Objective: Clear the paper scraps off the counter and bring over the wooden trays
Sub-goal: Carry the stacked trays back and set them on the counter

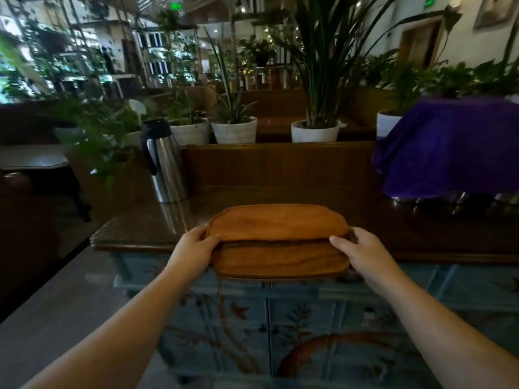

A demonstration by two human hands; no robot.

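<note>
At the far left the dark counter [134, 228] ends in a rounded corner, with open grey floor [56, 290] below and beside it. Just inboard of that corner stands a steel thermos jug [164, 164] with a black top, upright, near the wooden back panel [278, 164] that runs along the counter's rear edge; white plant pots [234, 130] sit on the ledge behind that panel. A stretch of bare counter lies between the jug and the left hand [193, 248], which grips the left end of the wooden trays [278, 242], thumb on top and fingers curled under the rim. The trays are two, stacked, the upper one set back so the lower one's front strip shows; the lower tray overhangs the counter's front edge, above the painted blue cabinet [280, 332]. The right hand [362, 251] holds the right end the same way, thumb laid on the upper tray's edge, fingers closed around the handle. Right of it the counter is bare up to a purple cloth [449, 153] draped over something at the far right, with metal feet showing below it.
</note>
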